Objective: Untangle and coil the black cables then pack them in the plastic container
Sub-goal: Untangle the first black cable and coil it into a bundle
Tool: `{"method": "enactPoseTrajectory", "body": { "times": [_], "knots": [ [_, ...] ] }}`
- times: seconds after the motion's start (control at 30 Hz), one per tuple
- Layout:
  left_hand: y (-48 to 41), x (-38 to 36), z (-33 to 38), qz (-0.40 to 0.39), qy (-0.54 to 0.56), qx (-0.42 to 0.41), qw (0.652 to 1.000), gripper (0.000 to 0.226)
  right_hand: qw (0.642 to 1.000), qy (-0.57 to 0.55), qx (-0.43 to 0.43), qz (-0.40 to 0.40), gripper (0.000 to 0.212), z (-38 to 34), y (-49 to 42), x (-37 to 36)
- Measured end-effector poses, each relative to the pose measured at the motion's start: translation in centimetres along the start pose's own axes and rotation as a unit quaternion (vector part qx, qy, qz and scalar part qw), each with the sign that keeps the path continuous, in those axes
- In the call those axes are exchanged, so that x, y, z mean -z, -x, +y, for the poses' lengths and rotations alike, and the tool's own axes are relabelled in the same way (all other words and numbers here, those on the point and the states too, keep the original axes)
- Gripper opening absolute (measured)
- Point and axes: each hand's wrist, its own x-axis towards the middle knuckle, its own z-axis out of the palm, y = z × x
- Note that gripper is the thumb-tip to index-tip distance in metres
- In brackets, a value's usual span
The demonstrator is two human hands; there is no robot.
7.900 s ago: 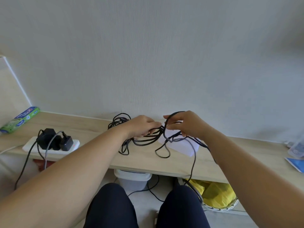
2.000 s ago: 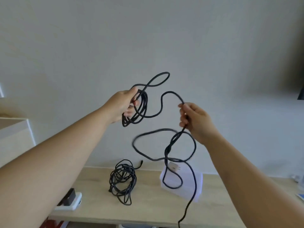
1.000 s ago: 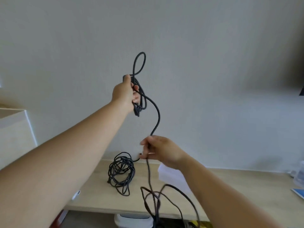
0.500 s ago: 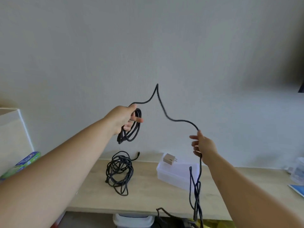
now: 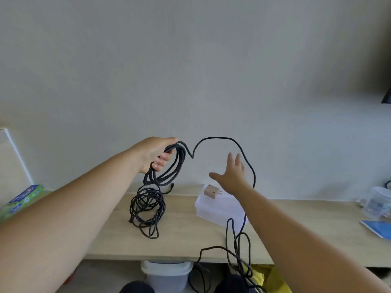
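Grips coil (image 5: pixel 181 159) in left hand (image 5: pixel 154 153), right hand (image 5: pixel 232 176) spread empty just left of the slack (image 5: pixel 254 178), so may snag the tangle (image 5: pixel 236 240) hanging below it and drag loops loose.

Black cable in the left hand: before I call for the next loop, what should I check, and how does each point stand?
1. Left hand grips the coil: ok.
2. Right hand holds the loose cable: not ok. Its fingers are spread and the cable runs past it.
3. Slack free of crossings: not ok. Loops overlap at the desk edge.
4. Plastic container ready to receive: not ok. A plug adapter sits on top.
5. Second bundle apart from the held coil: cannot tell, since they overlap in the head view.
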Motion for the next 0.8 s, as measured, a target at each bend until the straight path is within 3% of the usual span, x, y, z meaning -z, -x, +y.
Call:
{"method": "enactPoseTrajectory", "body": {
  "times": [0.1,0.17,0.27,0.37,0.53,0.67,0.8],
  "knots": [
    [0.4,-0.7,0.0,-0.059,-0.002,0.007,0.998,0.04,0.984,0.023,0.176,0.005,0.089,-2.0,0.4,-0.6],
    [1.0,-0.8,0.3,-0.098,0.015,-0.012,0.995,0.04,0.972,0.047,0.232,-0.003,0.074,-2.1,0.0,-0.8],
    [1.7,-0.1,0.8,-0.115,0.084,-0.053,0.988,0.04,0.97,0.046,0.241,-0.003,0.05,-1.1,-0.8,-0.4],
    [2.0,0.6,0.8,-0.107,0.17,-0.078,0.977,0.042,0.966,0.071,0.244,0.053,0.046,0.9,-2.3,0.7],
    [2.3,0.1,0.2,-0.124,0.206,-0.11,0.965,0.043,0.97,0.079,0.221,0.069,0.021,1.1,-4.9,1.8],
    [2.7,1.3,1.2,-0.11,0.303,-0.165,0.932,0.043,0.963,0.135,0.214,0.093,0.031,1.1,-5.9,2.2],
    [1.6,2.8,1.9,-0.008,0.443,-0.198,0.874,0.045,0.974,0.15,0.149,0.079,0.035,1.4,-5.8,1.4]
  ]
}}
